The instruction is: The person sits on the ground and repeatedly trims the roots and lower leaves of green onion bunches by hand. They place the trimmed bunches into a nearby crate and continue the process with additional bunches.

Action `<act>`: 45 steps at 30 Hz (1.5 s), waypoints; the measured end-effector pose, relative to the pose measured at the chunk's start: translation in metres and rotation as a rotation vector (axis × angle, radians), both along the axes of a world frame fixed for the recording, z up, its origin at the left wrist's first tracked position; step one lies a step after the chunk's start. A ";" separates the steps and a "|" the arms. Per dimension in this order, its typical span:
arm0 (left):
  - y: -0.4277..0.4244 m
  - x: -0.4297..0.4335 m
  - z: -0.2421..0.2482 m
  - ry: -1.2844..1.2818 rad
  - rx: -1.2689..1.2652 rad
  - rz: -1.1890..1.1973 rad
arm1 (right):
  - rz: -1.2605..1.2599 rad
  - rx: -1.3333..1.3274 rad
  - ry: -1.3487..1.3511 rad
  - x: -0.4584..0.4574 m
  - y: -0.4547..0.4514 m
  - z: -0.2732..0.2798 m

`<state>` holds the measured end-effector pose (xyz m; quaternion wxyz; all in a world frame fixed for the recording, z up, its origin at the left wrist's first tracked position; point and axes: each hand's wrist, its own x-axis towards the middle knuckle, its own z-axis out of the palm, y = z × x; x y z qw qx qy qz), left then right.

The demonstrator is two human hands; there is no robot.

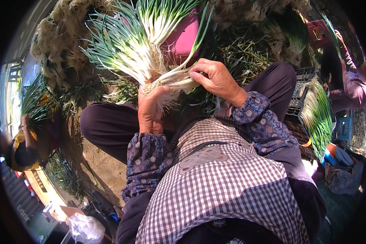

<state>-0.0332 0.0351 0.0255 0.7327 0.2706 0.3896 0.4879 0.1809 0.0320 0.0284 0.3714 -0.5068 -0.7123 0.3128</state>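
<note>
My left hand (152, 105) is closed around the root ends of a few spring onions (175, 80), whose stringy roots hang below the fingers. The thumb and fingers of my right hand (216, 78) pinch the pale stalks of these onions, to the right of the left hand. Long green leaves (201, 33) rise from them past the right hand. Directly beyond lies a fanned pile of spring onions (129, 53), white stems and roots towards me. It rests on or against a pink plastic object (184, 36), mostly covered by the onions.
Rooted onion heaps (70, 39) stand at upper left. Loose leaf scraps (247, 58) litter the ground ahead. Black crates (302, 80) and laid-out spring onions (318, 116) are at right. One person (26, 146) sits at left, another (349, 88) at right. A plastic bag (85, 228) lies lower left.
</note>
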 end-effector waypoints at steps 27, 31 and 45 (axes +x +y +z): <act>-0.008 -0.011 -0.010 -0.016 -0.013 -0.021 | 0.236 0.094 0.110 -0.002 0.004 -0.017; -0.006 -0.011 -0.011 -0.013 -0.027 -0.032 | 0.276 0.084 0.022 -0.005 0.009 -0.017; -0.004 -0.008 -0.007 0.022 -0.018 -0.045 | 0.318 0.101 -0.212 -0.006 0.019 0.001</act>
